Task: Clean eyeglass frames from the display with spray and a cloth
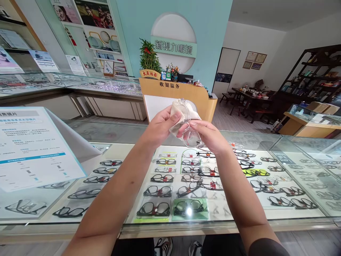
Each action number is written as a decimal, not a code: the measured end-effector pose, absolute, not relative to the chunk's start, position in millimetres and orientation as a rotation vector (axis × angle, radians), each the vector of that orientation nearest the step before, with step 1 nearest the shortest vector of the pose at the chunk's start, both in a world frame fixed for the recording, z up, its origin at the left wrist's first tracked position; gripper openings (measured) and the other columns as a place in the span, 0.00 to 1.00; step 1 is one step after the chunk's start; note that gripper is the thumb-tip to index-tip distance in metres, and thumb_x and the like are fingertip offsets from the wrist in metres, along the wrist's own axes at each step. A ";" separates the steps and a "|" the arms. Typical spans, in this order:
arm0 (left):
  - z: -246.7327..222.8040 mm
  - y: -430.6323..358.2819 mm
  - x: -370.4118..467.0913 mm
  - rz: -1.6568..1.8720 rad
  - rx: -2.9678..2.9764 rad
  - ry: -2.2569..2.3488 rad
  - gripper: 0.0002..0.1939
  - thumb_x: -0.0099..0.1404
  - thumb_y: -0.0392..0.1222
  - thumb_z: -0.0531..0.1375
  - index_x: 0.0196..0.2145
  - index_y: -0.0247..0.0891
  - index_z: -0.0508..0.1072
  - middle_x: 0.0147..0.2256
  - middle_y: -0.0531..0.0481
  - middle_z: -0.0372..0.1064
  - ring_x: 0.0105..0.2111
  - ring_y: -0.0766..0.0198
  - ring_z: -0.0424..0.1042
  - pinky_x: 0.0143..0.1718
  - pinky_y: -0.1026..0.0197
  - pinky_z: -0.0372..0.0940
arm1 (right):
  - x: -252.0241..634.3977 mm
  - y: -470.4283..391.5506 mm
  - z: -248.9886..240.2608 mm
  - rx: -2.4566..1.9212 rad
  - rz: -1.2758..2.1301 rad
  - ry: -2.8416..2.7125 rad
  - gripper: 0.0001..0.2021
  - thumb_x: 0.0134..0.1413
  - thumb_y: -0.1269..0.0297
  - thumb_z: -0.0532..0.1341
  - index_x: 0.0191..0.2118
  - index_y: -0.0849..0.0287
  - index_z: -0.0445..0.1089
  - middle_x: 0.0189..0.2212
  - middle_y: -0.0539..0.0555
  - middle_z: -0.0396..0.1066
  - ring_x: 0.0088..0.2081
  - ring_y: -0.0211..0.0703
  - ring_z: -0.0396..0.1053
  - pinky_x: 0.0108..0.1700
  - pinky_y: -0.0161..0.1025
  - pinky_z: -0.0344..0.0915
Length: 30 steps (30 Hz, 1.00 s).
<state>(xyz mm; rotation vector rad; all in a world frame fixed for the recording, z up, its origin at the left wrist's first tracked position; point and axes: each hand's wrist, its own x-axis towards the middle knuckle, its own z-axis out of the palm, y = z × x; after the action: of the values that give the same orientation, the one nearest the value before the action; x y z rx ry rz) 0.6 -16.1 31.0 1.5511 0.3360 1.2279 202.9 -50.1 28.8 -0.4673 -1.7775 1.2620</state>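
Both hands are raised above a glass display counter, near the middle of the view. My left hand (162, 124) is closed on a cream-coloured cloth (188, 109), its thumb pressed on the front. Clear-framed glasses (191, 138) hang just below the cloth, one round lens showing. My right hand (206, 133) pinches the glasses near their middle, close beside the cloth. The cloth covers part of the frame, so the upper lens is only partly seen.
Rows of glasses lie inside the glass counter (170, 224) below my arms. A printed sign (34, 145) stands on it at the left. Beyond are a wooden cashier desk (176, 93) with a plant (149, 58), more showcases, and a dark table (250, 95) with stools.
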 end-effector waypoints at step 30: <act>21.0 -24.0 30.2 1.594 1.279 0.512 0.31 0.62 0.71 0.72 0.27 0.43 0.68 0.14 0.59 0.61 0.08 0.68 0.57 0.10 0.63 0.53 | 193.6 -58.2 30.6 -0.709 1.015 -2.037 0.18 0.78 0.56 0.55 0.40 0.57 0.79 0.39 0.52 0.77 0.41 0.40 0.70 0.50 0.40 0.66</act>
<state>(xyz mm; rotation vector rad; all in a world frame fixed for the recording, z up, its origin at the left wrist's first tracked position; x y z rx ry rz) 30.2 -24.0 21.0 1.2793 0.5121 1.5942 193.6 -58.2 30.6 -0.7085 -2.0373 1.0147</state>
